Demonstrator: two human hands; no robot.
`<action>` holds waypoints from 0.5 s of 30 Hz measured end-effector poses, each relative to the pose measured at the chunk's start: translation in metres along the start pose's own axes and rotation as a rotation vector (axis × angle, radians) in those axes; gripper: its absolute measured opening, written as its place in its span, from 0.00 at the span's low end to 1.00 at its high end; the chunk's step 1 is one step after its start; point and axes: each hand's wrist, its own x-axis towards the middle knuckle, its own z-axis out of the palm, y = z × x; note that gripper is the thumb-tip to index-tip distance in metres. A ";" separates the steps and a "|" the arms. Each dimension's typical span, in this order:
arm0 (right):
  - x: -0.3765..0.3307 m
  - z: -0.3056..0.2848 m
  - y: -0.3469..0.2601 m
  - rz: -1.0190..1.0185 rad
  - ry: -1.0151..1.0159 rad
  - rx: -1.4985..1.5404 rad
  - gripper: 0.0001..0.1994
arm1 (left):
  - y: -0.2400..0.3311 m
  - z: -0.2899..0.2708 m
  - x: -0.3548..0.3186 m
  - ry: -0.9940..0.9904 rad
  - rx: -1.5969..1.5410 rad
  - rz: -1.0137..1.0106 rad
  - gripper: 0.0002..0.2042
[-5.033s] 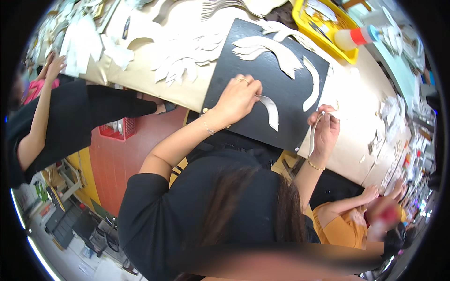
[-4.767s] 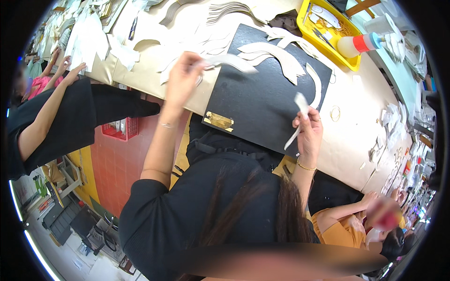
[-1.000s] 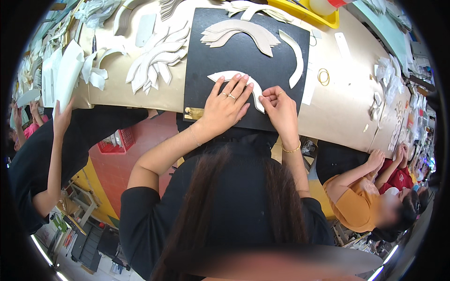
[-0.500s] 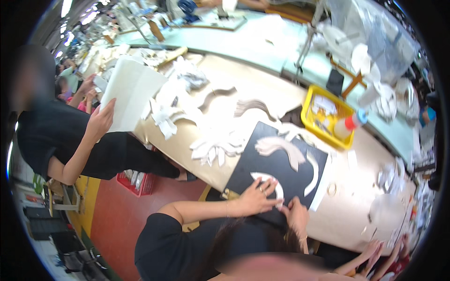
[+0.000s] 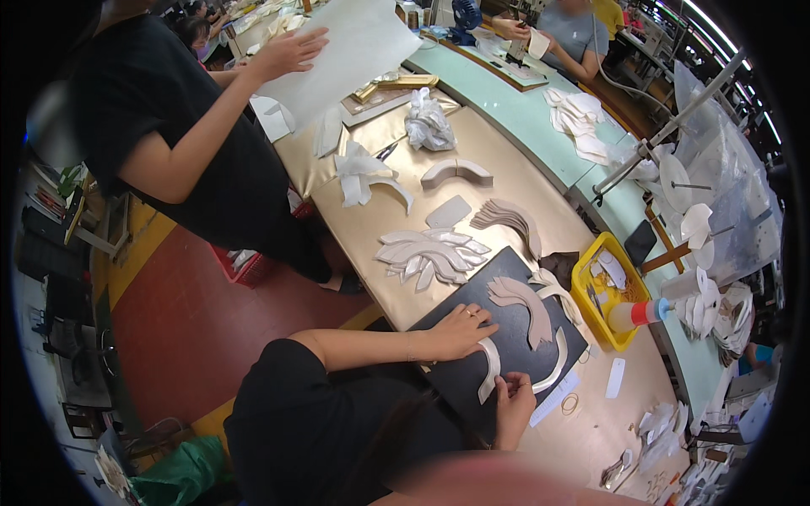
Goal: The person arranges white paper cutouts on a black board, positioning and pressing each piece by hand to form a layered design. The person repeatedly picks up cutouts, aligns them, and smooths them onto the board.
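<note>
A pale curved strip point(image 5: 490, 372) lies on a black mat point(image 5: 443, 354) in front of me. My left hand point(image 5: 462, 331) rests over its upper end, fingers stretched out and lying flat. At the strip's lower right edge, my right hand point(image 5: 515, 409) is closed in a pinch, thumb and fingertips on the edge. A second pale curved strip point(image 5: 553, 363) is on the mat to the right. Farther up the mat sits a fanned stack of beige curved pieces point(image 5: 525, 305).
Beyond the mat lie a pile of whitish curved pieces point(image 5: 430, 255) and a brown-grey stack point(image 5: 509, 221). A yellow basket point(image 5: 579, 295) holds a bottle point(image 5: 634, 314). At left a person in black point(image 5: 181, 126) handles a large white sheet point(image 5: 346, 63). Rubber bands point(image 5: 570, 404) lie at right.
The view has shifted and sharpened. My left hand's spread fingers have drawn together at the strip's upper end, uncovering more of it. The person at left has moved the white sheet.
</note>
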 end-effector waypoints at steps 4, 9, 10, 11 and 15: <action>0.009 0.012 0.001 -0.099 -0.009 0.040 0.09 | -0.006 -0.007 -0.007 -0.043 -0.004 0.011 0.13; 0.012 0.023 0.008 -0.225 0.017 0.034 0.10 | -0.009 -0.004 -0.009 0.008 -0.050 0.041 0.12; 0.011 0.023 0.009 -0.197 0.015 0.008 0.10 | -0.009 -0.004 -0.009 0.006 -0.051 0.039 0.11; 0.010 0.023 0.009 -0.185 0.011 0.035 0.11 | -0.009 -0.003 -0.009 0.049 -0.044 0.067 0.11; 0.010 0.022 0.008 -0.272 0.053 -0.071 0.13 | -0.008 -0.002 -0.011 0.112 -0.014 0.097 0.10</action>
